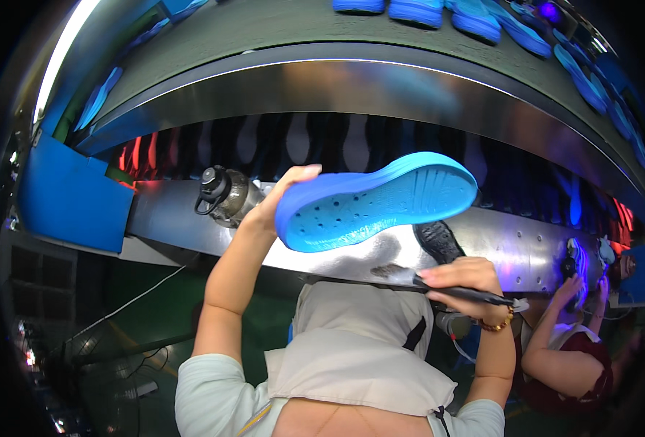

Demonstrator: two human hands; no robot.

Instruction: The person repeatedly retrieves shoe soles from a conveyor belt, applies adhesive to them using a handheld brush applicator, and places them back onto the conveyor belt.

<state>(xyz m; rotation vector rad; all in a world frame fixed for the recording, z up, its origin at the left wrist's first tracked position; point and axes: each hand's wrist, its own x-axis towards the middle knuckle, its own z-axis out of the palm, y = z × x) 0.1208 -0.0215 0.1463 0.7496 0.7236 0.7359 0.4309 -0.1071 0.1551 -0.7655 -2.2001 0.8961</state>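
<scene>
A blue shoe sole [381,200] is raised in front of me, its hollow inner side with small holes and ribs facing me. My left hand [279,195] grips it at its left end, thumb along the upper edge. Lower and to the right, my right hand [468,278] is closed round a brush [481,295] with a black handle. The brush's dark bristles point left, below the sole and apart from it. Between the sole and my right hand, a dark, rounded, textured piece [439,242] lies on the metal ledge; its lower end is partly hidden by my hand.
A dark bottle [229,197] stands on the metal ledge [169,211] at left. Beyond a steel rail, a green conveyor belt [264,62] carries several blue soles [475,25]. Under the rail, dark sole shapes stand in a row. At right, another person's hands [570,288] hold a sole.
</scene>
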